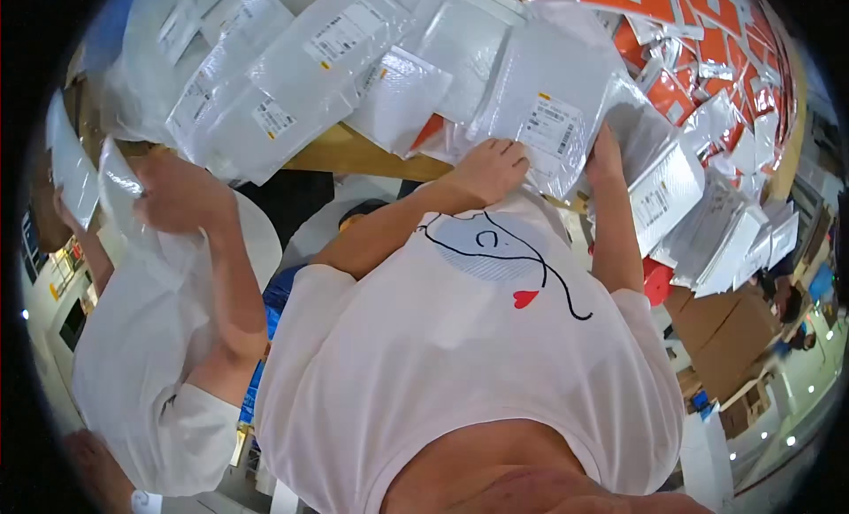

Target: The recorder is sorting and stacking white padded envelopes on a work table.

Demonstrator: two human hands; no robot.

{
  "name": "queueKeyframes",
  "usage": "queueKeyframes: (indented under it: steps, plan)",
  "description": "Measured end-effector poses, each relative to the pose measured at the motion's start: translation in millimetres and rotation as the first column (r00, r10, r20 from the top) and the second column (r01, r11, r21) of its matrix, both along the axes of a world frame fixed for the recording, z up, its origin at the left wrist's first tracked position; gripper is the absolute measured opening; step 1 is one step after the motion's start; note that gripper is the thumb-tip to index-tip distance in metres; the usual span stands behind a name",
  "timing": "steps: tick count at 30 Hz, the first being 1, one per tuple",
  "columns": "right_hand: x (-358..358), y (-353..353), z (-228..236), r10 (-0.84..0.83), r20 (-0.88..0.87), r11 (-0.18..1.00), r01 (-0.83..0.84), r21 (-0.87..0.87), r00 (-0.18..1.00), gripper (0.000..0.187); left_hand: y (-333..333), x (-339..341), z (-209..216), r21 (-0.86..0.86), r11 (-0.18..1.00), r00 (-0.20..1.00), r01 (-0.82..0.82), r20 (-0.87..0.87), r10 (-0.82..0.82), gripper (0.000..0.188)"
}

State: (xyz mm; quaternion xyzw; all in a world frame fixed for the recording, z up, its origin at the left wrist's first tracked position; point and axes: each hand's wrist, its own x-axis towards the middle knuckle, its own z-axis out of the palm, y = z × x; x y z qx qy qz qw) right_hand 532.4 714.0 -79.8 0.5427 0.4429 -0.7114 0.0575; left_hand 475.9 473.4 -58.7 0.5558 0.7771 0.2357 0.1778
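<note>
A flat white package in clear plastic (pixel 566 68), with a printed white label, lies on the pile in front of me. My left hand (pixel 495 171) rests at its lower left edge, fingers curled over the plastic. At the lower right edge my right hand (pixel 605 156) grips the same package from the side; most of its fingers are hidden behind it. Beside it on the left is a smaller white labelled package (pixel 402 91). A stack of white packages (pixel 668 191) lies just right of my right hand.
Large clear-wrapped packages (pixel 274 90) cover the table's left side. Many orange-and-white packets (pixel 707 50) heap up at the far right. A co-worker (pixel 168 337) on my left holds white sheets of plastic. The wooden table edge (pixel 363 156) runs before me; a cardboard box (pixel 721 337) stands lower right.
</note>
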Motion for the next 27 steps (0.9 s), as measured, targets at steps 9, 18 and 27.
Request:
queueKeyframes:
  steps: [9, 18, 27]
  plan:
    - [-0.1, -3.7, 3.3, -0.122, -0.16, 0.989, 0.106, -0.105, 0.98, 0.062, -0.6, -2.9, 2.3, 0.005, 1.0, 1.0, 0.024, -0.012, -0.024, 0.026]
    - [15.1, 2.8, -23.1, 0.065, -0.167, 0.997, -0.059, 0.043, 0.984, 0.045, -1.4, -6.1, 7.7, -0.163, 0.985, 0.994, 0.05, 0.102, -0.034, 0.032]
    - [8.8, 6.6, -0.9, -0.009, -0.172, 0.998, 0.02, 0.066, 0.985, 0.036, -71.3, -51.2, -37.0, 0.05, 0.688, 0.668, -0.724, -0.199, 0.717, 0.046]
